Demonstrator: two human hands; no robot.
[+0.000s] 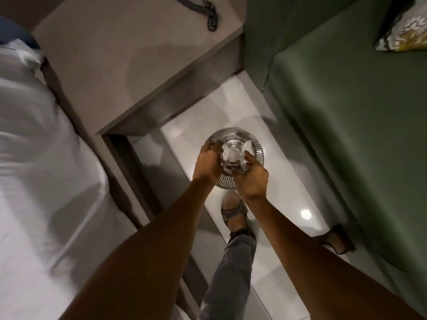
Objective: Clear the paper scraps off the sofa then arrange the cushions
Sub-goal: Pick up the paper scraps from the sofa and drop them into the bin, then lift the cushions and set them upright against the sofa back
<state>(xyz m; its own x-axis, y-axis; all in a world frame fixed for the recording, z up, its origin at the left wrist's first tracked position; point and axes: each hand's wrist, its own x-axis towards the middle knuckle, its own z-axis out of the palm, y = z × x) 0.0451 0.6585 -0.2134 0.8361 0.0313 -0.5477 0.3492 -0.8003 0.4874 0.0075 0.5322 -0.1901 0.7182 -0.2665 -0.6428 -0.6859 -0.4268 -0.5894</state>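
Observation:
A round silver ribbed waste bin [255, 146] stands on the white tiled floor between a bedside table and the green sofa [360, 125]. White paper scraps [232, 153] lie inside the bin, between my two hands. My left hand [205, 162] hovers over the bin's left rim with fingers curled and apart. My right hand [253, 176] is over the near right rim, fingers spread. Whether either hand still touches a scrap is unclear. A patterned white and yellow cushion [406, 31] lies at the sofa's far right corner.
A beige bedside table [129, 65] with a dark cable [208, 15] on it stands left of the bin. A bed with white sheets [41, 158] fills the left side. My sandalled foot [233, 211] is just below the bin. A dark sofa leg [337, 239] shows at the right.

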